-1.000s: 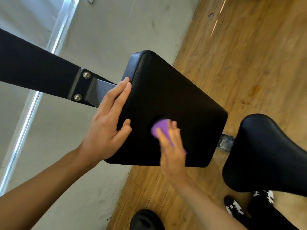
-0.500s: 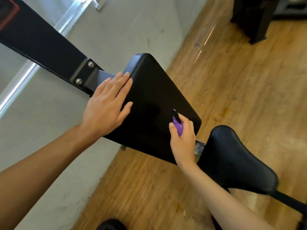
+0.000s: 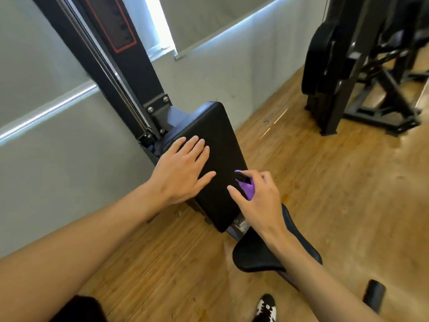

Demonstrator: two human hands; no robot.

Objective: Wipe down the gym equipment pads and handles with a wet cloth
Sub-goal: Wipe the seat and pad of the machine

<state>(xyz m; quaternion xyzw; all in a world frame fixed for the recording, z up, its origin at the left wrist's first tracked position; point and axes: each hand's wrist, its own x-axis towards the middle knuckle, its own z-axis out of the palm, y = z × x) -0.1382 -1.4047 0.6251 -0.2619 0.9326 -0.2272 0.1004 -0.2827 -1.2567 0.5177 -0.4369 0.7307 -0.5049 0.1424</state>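
Mid-job, I'd say: my right grip (image 3: pixel 257 201) curls round purple cloth (image 3: pixel 247 188) at edge of back pad (image 3: pixel 222 135); left grip (image 3: pixel 183 168) flat, fingers straight, on it. Seat pad (image 3: pixel 255 254) & handles prob. left.

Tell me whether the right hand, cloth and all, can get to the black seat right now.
Probably yes. The right hand holds the purple cloth at the back pad's lower right edge, and the seat lies just below the hand with nothing between.

Cloth (image 3: pixel 246 188) purple – pad (image 3: pixel 217 145) blk – shoe (image 3: pixel 267 307) blk/white pattern.
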